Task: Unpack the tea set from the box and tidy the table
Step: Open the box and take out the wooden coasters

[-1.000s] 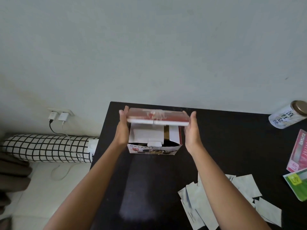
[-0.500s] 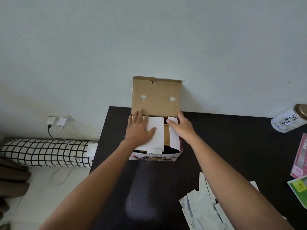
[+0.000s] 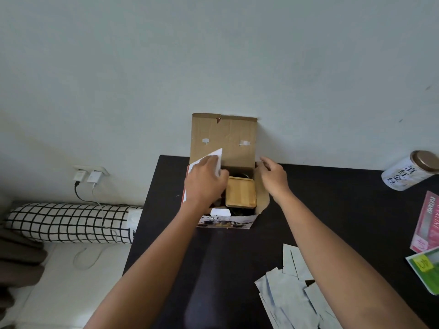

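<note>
- the box (image 3: 225, 223) stands on the black table (image 3: 332, 210) at its far edge, against the wall; its brown lid flap (image 3: 223, 138) stands upright behind it
- the left hand (image 3: 205, 184) is over the left side of the open box; its fingers are curled round a white inner flap (image 3: 215, 160), which is tilted up and to the left
- the right hand (image 3: 273, 178) is at the right side of the box, fingers loosely bent, holding nothing, touching or just beside the brown side flap (image 3: 262, 198); i cannot tell which
- inside the box lies a square wooden tray (image 3: 241, 192); dark things lie around it, too hidden to tell
- near the front right of the table lie white paper packets (image 3: 292, 295); at the far right a white tin (image 3: 408, 170) with a bronze lid, a pink packet (image 3: 427, 222) and a green packet (image 3: 425, 269)
</note>
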